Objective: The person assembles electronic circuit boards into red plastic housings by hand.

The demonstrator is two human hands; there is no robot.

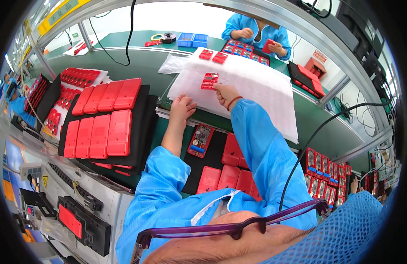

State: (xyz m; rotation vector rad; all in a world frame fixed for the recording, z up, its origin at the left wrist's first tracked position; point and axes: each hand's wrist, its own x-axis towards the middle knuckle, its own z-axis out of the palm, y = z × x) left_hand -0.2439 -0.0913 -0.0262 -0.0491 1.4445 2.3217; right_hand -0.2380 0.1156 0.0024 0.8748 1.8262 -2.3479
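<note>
— The right hand (227,96) pinches the red panel (209,81) just ahead of it; why by the edge?
— Perhaps to spare its face; the left hand (182,108), nearby, has fingers loosely spread, holding nothing.

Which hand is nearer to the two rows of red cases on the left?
Left: the left hand is right of the red cases, not touching them; the right hand is farther right, over the white sheet, holding a small red part.
</note>
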